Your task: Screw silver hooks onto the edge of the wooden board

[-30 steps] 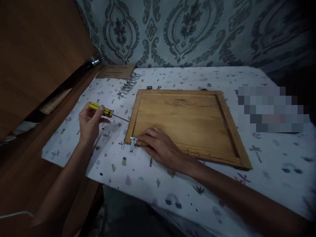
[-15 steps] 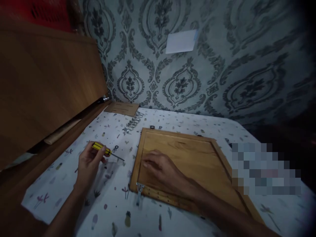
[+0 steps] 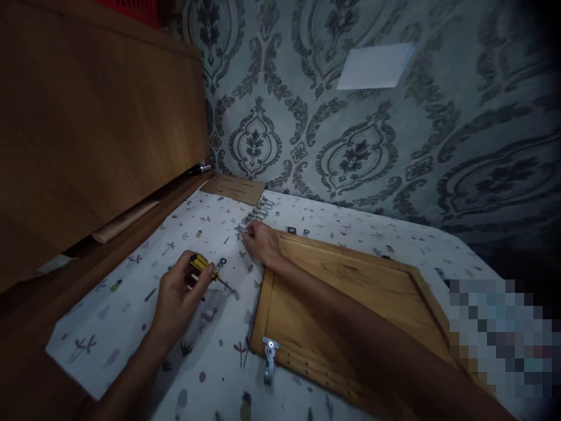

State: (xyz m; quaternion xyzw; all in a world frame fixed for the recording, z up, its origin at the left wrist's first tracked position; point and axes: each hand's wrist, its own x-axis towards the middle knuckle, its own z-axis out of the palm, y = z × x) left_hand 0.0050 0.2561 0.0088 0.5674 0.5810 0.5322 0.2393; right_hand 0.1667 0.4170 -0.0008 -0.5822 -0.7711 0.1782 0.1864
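My left hand (image 3: 182,295) is closed around the yellow-and-black handle of a screwdriver (image 3: 204,266), its shaft pointing right and down over the tablecloth. Across the wooden panel (image 3: 346,298) stretches my right arm. At the near end of a row of small metal latches (image 3: 263,209), my right hand (image 3: 262,242) pinches a metal latch (image 3: 241,229), partly hidden by the fingers. Another metal latch (image 3: 270,356) sits at the panel's near left corner, a screw head showing in its plate and its lower end hanging past the edge. Several small holes run along that edge.
A flat piece of cardboard (image 3: 234,190) lies at the back by the patterned wall. Small dark rings and clips (image 3: 291,230) lie beyond the panel. A wooden cabinet (image 3: 105,117) bounds the left side. At right, an area is blurred out.
My right hand has moved from above the panel forward and left to the row of latches. The view has shifted left; my left hand still holds the screwdriver.
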